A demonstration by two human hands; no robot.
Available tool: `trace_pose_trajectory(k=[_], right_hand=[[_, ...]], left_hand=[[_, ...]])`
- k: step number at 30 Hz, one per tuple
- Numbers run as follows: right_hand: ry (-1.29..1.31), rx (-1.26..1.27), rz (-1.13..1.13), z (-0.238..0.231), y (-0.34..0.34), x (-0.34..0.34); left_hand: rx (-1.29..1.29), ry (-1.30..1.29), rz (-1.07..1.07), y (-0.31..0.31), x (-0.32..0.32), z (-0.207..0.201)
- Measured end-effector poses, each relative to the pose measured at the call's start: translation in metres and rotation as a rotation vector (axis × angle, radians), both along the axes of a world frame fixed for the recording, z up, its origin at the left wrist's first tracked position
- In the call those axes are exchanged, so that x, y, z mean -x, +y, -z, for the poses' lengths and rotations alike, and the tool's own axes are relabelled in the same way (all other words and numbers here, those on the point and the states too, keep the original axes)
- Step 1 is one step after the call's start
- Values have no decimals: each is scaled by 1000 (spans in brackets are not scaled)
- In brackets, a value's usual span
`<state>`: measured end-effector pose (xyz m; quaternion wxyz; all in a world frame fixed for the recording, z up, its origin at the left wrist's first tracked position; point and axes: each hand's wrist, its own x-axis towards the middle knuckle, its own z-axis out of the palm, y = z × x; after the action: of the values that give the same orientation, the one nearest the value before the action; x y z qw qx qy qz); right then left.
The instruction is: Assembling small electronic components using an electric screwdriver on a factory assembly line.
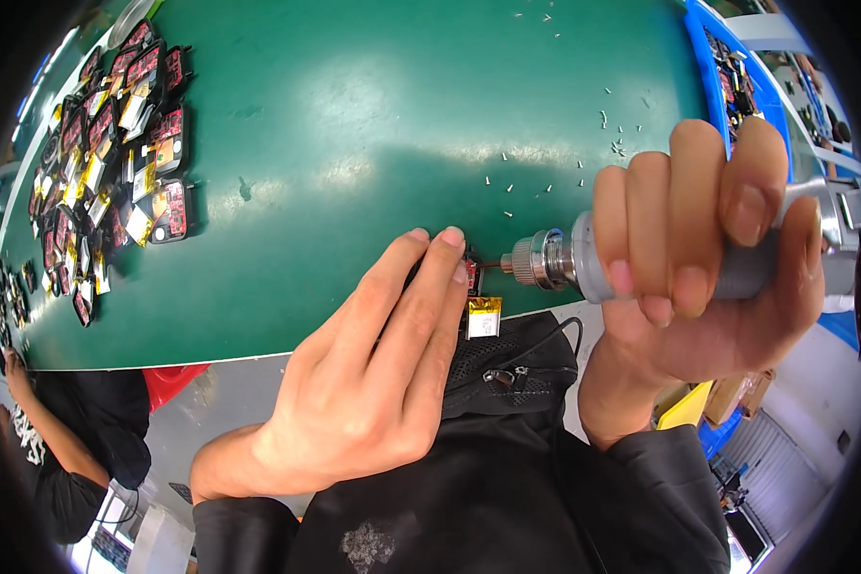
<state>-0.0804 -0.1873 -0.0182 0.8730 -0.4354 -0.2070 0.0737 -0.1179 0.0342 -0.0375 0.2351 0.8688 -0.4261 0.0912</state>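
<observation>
Firmly, the right hand (703,244) clasps a grey-and-silver powered screwdriver (549,260), its thin bit (491,265) pointing at a red-and-black circuit unit (474,278) on the green counter (316,182); the left hand (364,383) partly covers it, fingers together, grip hidden; the silver, yellow-taped pouch (484,320) is printed unreadably small; beyond, silver screws (509,187) lie scattered

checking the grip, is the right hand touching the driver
Touching. The head view shows the right hand wrapped around the driver, its fingers curled over the grey barrel and covering part of it, with no gap showing.
</observation>
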Motion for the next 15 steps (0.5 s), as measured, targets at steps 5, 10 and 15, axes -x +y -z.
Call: trace_pose_trajectory(k=[5,10,15], right_hand=[[3,-3,22,-1,1,1],[23,46,24,-3,1,1],[-36,89,-49,-6,6,-4]], left_hand=[[3,21,-6,0,1,-1],[10,20,-7,-1,1,1],[7,-86,14,-2,0,0]])
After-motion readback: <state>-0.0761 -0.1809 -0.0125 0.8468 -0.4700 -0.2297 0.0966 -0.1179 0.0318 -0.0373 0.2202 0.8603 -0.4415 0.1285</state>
